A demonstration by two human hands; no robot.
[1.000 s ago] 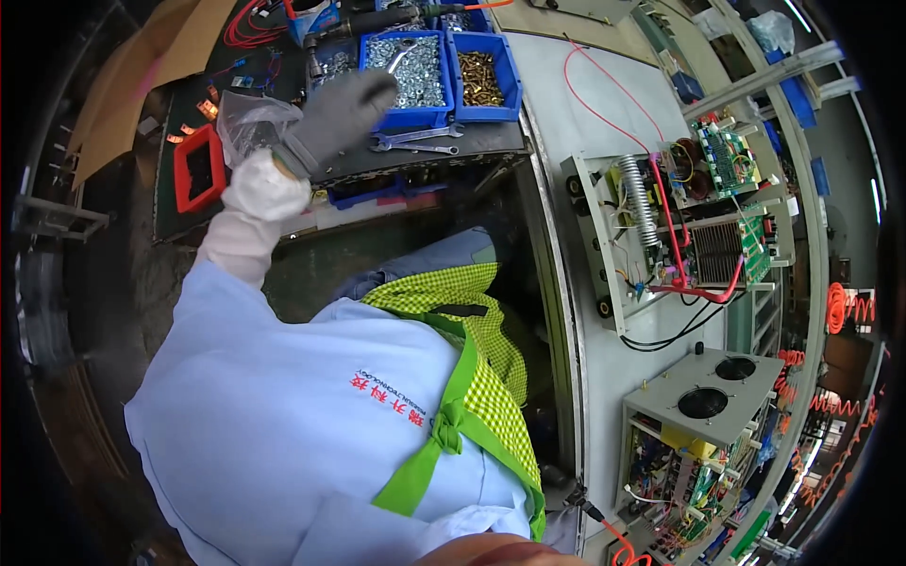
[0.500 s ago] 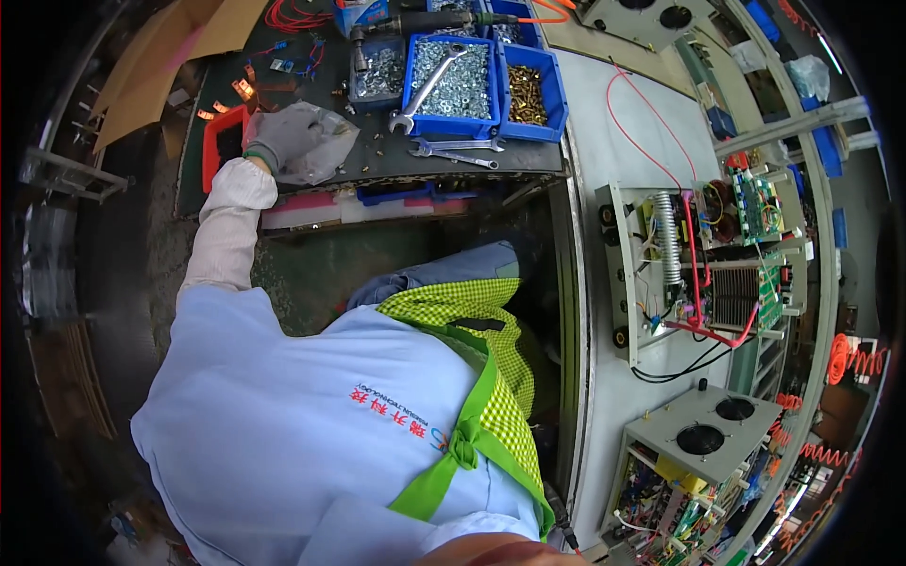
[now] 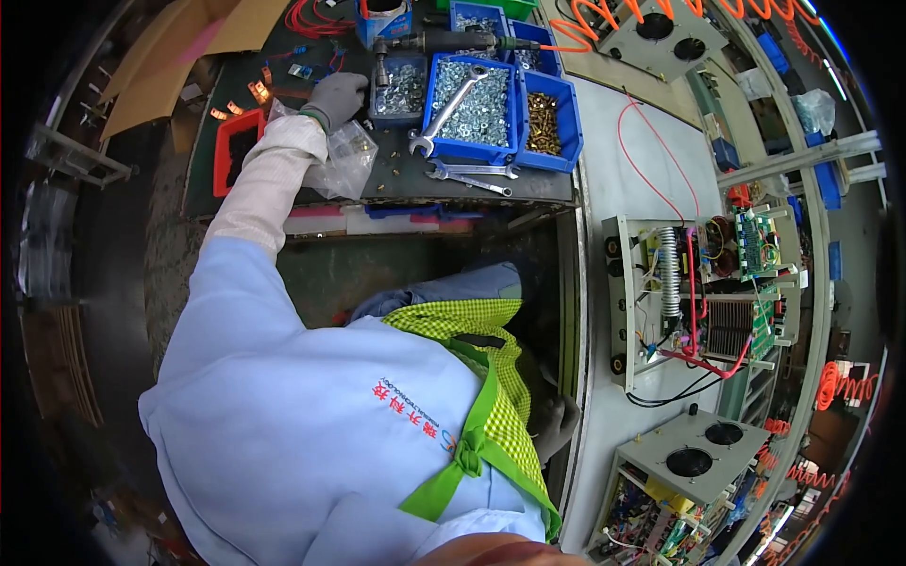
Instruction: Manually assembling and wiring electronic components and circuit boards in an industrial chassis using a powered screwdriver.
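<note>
My left hand point(image 3: 337, 100), in a grey glove, is over the dark bench with its fingers curled down. It is beside a clear bin point(image 3: 398, 91) of small metal fasteners; whatever is inside the grip is hidden. Under my wrist lies a clear plastic bag point(image 3: 347, 162), next to a red tray point(image 3: 223, 165) with dark contents. My right hand point(image 3: 557, 426), also gloved, is low beside the apron at the grey worktop's edge. Its fingers look bent inward, and what they may hold is out of sight.
Blue bins hold washers point(image 3: 475, 111) and brass-coloured screws point(image 3: 543, 123). Across them lies a wrench point(image 3: 451, 108), with more wrenches point(image 3: 472, 174) in front. Behind is an air ratchet point(image 3: 444, 42) on an orange coiled hose. An open electronic chassis point(image 3: 703, 297) stands right, with a fan-topped grey unit point(image 3: 694, 453) nearer.
My left hand has moved right, from over the plastic bag toward the clear fastener bin. My right hand has come into view beside the apron. The whole view has shifted slightly.
</note>
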